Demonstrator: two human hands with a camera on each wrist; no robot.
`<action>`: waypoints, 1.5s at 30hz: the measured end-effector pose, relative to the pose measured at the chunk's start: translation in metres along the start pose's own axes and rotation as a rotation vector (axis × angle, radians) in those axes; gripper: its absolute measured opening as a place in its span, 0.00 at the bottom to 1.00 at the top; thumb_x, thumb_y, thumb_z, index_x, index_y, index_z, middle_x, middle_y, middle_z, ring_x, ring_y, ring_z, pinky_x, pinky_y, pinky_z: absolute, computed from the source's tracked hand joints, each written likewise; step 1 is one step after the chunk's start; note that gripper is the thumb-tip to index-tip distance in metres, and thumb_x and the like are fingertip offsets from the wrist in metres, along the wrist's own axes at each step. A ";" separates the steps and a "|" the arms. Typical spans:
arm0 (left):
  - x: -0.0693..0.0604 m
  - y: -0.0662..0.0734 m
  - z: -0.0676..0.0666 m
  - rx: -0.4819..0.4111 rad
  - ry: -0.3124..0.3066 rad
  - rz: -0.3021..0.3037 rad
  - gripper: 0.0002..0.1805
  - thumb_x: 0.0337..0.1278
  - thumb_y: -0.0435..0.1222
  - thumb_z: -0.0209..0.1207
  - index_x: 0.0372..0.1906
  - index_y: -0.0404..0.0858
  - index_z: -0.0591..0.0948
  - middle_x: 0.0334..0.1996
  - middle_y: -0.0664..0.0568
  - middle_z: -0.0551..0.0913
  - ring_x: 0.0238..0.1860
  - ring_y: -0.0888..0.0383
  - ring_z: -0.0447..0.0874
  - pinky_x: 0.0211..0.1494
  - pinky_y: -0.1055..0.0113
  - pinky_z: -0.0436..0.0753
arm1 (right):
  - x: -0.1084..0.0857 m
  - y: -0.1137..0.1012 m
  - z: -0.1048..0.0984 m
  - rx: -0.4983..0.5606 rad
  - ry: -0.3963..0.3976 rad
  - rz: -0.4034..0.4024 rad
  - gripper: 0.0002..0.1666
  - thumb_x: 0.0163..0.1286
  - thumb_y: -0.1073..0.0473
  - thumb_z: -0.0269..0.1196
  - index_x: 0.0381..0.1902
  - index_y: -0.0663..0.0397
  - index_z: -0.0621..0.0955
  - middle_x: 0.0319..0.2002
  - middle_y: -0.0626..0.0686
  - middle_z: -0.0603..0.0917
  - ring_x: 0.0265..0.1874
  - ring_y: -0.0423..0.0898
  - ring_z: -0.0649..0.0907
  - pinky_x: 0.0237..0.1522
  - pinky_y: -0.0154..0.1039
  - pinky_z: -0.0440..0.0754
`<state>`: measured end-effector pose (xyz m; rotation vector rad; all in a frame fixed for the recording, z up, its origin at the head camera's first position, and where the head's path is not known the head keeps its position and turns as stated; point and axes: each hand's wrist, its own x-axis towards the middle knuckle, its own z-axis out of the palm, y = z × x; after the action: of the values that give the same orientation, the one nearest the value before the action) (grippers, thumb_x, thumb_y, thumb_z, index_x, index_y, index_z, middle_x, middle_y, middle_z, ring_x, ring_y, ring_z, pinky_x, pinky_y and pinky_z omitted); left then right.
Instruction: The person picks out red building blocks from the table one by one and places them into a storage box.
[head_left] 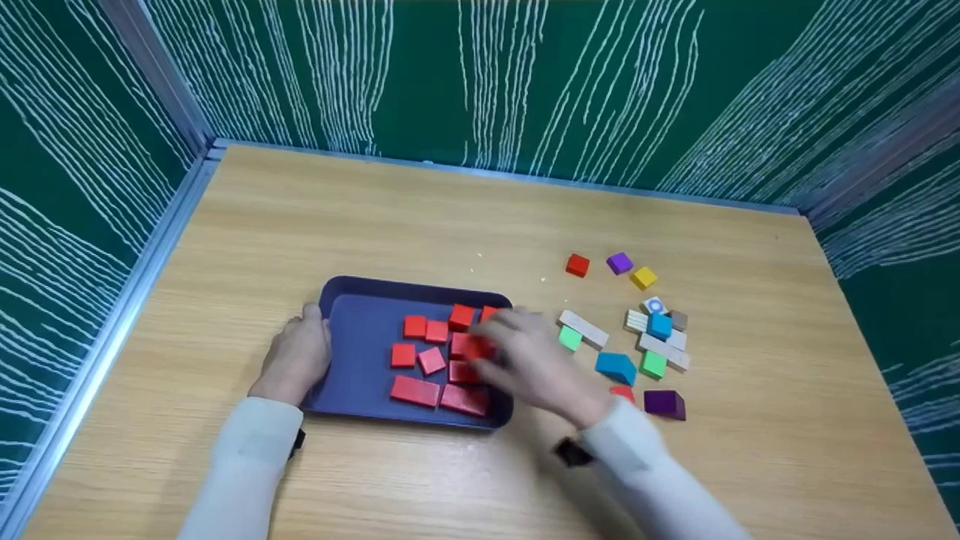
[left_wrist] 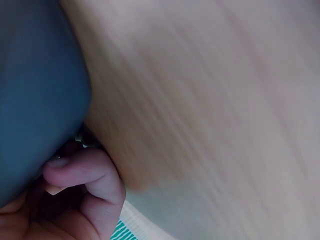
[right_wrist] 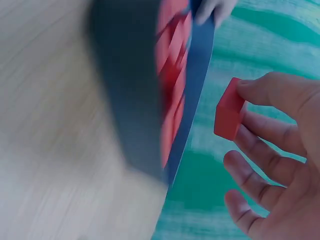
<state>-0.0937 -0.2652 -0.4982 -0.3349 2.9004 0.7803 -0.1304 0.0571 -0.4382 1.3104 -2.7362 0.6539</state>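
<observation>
A dark blue tray (head_left: pixel 352 352) lies on the table with several red blocks (head_left: pixel 415 391) inside, grouped toward its right half. At the tray's left end, my left hand (head_left: pixel 295 352) grips the wall; in the left wrist view its curled thumb lies against the dark tray side. Above the tray's right end is my right hand (head_left: pixel 536 367), blurred in the head view. Between thumb and fingers it pinches a red block (right_wrist: pixel 229 111), clearly seen in the right wrist view. Some red blocks beneath this hand are partly hidden.
Right of the tray lie a purple block (head_left: pixel 619 262), a yellow block (head_left: pixel 643 277), a lone red block (head_left: pixel 577 265), and several blue, green, grey and dark purple blocks (head_left: pixel 661 403). Another red block (head_left: pixel 622 392) is partly behind my right wrist. Green walls bound the wooden table (head_left: pixel 420 210).
</observation>
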 end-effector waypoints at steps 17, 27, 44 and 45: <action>0.003 -0.001 0.002 -0.010 -0.003 -0.020 0.16 0.80 0.37 0.40 0.56 0.27 0.65 0.43 0.28 0.76 0.45 0.28 0.80 0.45 0.40 0.78 | 0.080 -0.075 0.075 -0.128 -0.264 -0.118 0.15 0.68 0.52 0.68 0.50 0.51 0.84 0.43 0.51 0.83 0.44 0.51 0.80 0.45 0.48 0.78; 0.003 -0.001 0.003 -0.011 0.012 -0.010 0.16 0.80 0.37 0.40 0.56 0.27 0.65 0.43 0.28 0.77 0.44 0.29 0.80 0.44 0.40 0.78 | 0.078 -0.072 0.087 -0.181 -0.282 -0.123 0.16 0.68 0.51 0.68 0.49 0.52 0.84 0.43 0.51 0.83 0.42 0.51 0.78 0.45 0.48 0.78; -0.001 -0.003 -0.004 -0.038 -0.042 -0.030 0.19 0.80 0.38 0.38 0.60 0.26 0.63 0.45 0.27 0.75 0.47 0.28 0.78 0.47 0.39 0.77 | -0.037 0.014 -0.001 -0.014 -0.004 0.169 0.22 0.65 0.55 0.72 0.56 0.50 0.83 0.50 0.48 0.83 0.49 0.45 0.79 0.51 0.44 0.78; -0.001 -0.003 -0.004 -0.036 -0.042 -0.030 0.18 0.80 0.38 0.38 0.60 0.26 0.63 0.45 0.26 0.75 0.47 0.27 0.78 0.47 0.38 0.77 | -0.048 0.023 -0.006 -0.017 0.015 0.192 0.22 0.65 0.56 0.72 0.56 0.52 0.83 0.50 0.49 0.83 0.50 0.47 0.79 0.51 0.45 0.78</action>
<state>-0.0920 -0.2695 -0.4959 -0.3607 2.8383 0.8254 -0.1172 0.1075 -0.4515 1.0432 -2.8724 0.6472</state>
